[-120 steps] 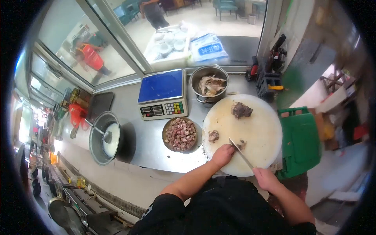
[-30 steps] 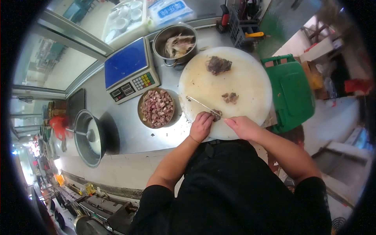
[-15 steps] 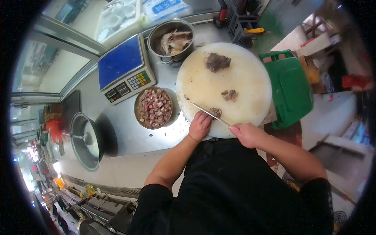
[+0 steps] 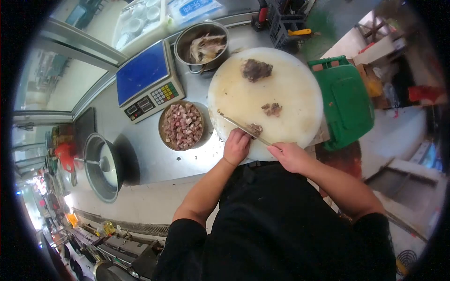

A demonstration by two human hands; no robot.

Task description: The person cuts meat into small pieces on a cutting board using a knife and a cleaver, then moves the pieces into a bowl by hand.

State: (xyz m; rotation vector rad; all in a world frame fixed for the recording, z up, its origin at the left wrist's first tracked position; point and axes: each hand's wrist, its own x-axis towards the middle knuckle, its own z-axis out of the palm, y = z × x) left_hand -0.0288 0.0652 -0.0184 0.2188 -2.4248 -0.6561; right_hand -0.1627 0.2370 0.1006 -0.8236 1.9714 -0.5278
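My right hand (image 4: 288,157) is closed around the handle of a long, narrow-looking knife (image 4: 239,125). Its blade slants up and left over the near part of a round white cutting board (image 4: 300,117). Against the blade lies a small dark piece of meat (image 4: 255,129). My left hand (image 4: 236,146) rests at the board's near left edge, fingers curled onto the meat beside the blade; the fingertips are partly hidden. Farther up the board sit some small meat scraps (image 4: 272,109) and a larger dark chunk of meat (image 4: 256,70).
Left of the board stands a round bowl of diced meat (image 4: 182,126), with a digital scale (image 4: 143,77) behind it. A steel pot (image 4: 201,47) holds bony pieces. A green bin (image 4: 349,103) stands at right, a basin (image 4: 103,166) far left. A yellow-handled tool (image 4: 300,32) lies at the back.
The whole view has shifted slightly. The knife blade now lies a little flatter along the small meat piece, and both hands stay close to it.
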